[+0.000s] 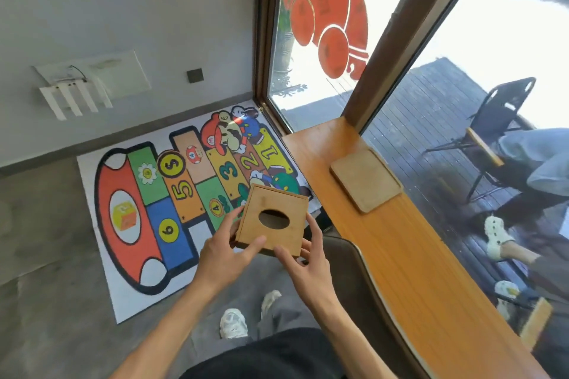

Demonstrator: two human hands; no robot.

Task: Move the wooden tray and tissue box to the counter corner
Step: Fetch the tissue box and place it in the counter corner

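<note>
A square wooden tissue box [274, 218] with an oval hole in its top is held in the air, left of the counter and above the floor. My left hand [226, 251] grips its near left edge and my right hand [303, 258] grips its near right corner. A flat wooden tray [366, 183] with rounded corners lies on the long wooden counter [415, 271], beside the window and a short way from the counter's far corner [317, 135]. No tissue shows in the hole.
A colourful numbered play mat [172, 200] covers the floor to the left. A dark chair back [348, 258] stands against the counter just below my hands. Behind the glass [462, 101], a seated person's legs and a black chair are on the deck.
</note>
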